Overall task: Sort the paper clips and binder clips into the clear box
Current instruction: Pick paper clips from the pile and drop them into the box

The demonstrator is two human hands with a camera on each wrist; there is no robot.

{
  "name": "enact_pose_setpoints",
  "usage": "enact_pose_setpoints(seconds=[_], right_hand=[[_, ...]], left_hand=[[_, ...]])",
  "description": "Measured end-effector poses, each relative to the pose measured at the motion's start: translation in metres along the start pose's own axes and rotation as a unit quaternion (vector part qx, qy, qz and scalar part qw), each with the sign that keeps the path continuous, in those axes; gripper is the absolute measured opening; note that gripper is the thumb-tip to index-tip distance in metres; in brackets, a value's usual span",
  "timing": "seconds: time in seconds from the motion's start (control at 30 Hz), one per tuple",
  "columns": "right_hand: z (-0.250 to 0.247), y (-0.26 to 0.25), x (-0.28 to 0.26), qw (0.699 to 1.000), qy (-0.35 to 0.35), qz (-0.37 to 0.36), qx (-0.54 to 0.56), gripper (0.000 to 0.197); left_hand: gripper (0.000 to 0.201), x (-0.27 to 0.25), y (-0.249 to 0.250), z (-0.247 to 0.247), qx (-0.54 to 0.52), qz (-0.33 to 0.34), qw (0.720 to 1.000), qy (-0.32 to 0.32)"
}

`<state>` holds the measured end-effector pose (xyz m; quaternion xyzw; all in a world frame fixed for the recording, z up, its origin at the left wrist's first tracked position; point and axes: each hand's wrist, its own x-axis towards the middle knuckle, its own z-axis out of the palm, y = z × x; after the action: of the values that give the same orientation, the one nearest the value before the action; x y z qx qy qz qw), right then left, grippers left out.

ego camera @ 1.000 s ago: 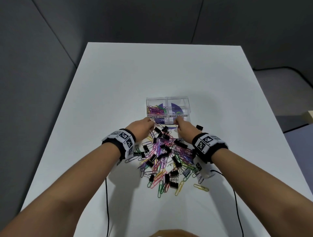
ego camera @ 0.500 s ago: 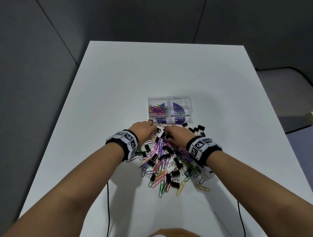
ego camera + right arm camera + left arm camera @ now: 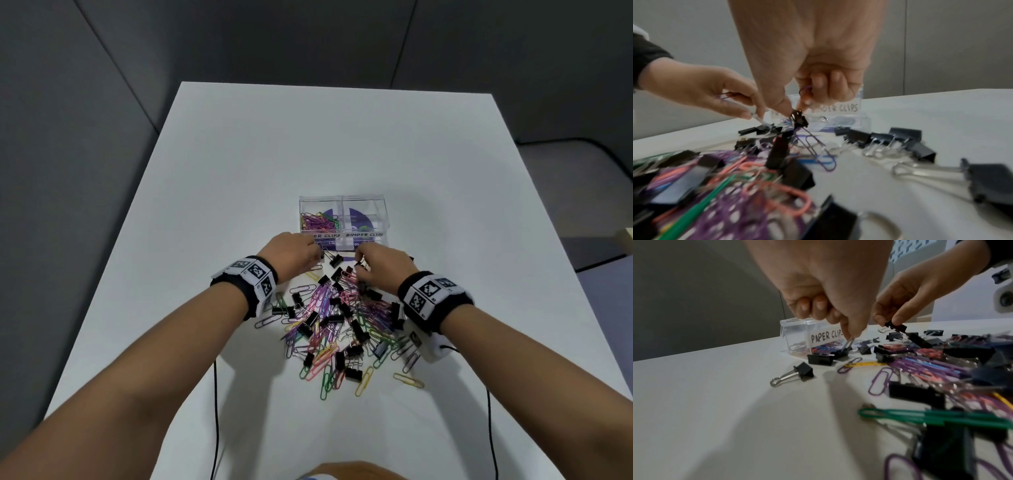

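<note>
You are looking down on a white rectangular table [image 3: 239, 171] with a smooth matt top, its far edge set close to the wall. Behind it and along its left edge stand dark grey wall panels [image 3: 85, 120], divided by thin straight seams. Past the table's right edge you see grey floor [image 3: 565, 188], with a black cable [image 3: 582, 141] curving across it. A pale block [image 3: 625, 236] shows at the frame's right margin; its nature cannot be determined. Light falls evenly from above, casting soft shadows on the tabletop.

Glossy clear plastic box [image 3: 342, 219], matt black binder clips [image 3: 805, 372] with shiny wire handles, smooth matt white table [image 3: 308, 144].
</note>
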<state>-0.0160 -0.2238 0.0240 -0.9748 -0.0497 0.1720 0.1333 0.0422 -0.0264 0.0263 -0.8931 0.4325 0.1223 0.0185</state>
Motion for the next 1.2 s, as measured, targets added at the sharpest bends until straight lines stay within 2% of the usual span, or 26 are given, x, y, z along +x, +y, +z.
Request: enact_pose_setpoints(seconds=[0.1, 0.2, 0.33, 0.43, 0.5, 0.7, 0.8, 0.93, 1.03, 1.2], right_hand=[[-0.010, 0.013, 0.000, 0.999, 0.000, 0.043, 0.002, 0.013], [-0.012, 0.021, -0.001, 0.997, -0.047, 0.061, -0.017, 0.020], [-0.004, 0.015, -0.003, 0.998, -0.045, 0.034, -0.013, 0.024], [0.003, 0.000, -0.001, 0.999, -0.042, -0.001, -0.028, 0.027], [0.010, -0.011, 0.001, 0.996, -0.058, -0.015, -0.062, 0.027], [0.020, -0.028, 0.003, 0.994, -0.039, 0.007, -0.101, 0.017], [0.020, -0.030, 0.001, 0.993, -0.035, -0.002, -0.115, 0.012], [0.020, -0.027, -0.001, 0.995, -0.038, 0.002, -0.088, 0.018], [0.019, -0.023, -0.002, 0.998, -0.053, -0.008, -0.042, 0.007], [0.005, -0.017, -0.006, 0.996, -0.027, 0.006, 0.080, 0.024]], left_hand=[[0.031, 0.002, -0.003, -0.004, -0.006, -0.011, 1.000, 0.021], [0.030, 0.000, -0.004, 0.000, -0.015, -0.029, 0.999, 0.015], [0.045, -0.008, -0.006, 0.011, -0.055, -0.041, 0.997, -0.021], [0.050, -0.010, -0.002, 0.016, -0.062, -0.021, 0.996, -0.063], [0.051, -0.006, -0.001, 0.018, -0.049, -0.034, 0.995, -0.085], [0.029, 0.004, 0.007, 0.020, -0.063, -0.064, 0.992, -0.085], [0.026, 0.006, 0.012, 0.020, -0.061, -0.080, 0.990, -0.103], [0.023, 0.006, 0.017, 0.021, -0.037, -0.085, 0.989, -0.113], [0.020, 0.001, 0.018, 0.027, -0.052, -0.088, 0.990, -0.102], [0.015, -0.006, 0.017, 0.027, -0.092, -0.107, 0.988, -0.060]])
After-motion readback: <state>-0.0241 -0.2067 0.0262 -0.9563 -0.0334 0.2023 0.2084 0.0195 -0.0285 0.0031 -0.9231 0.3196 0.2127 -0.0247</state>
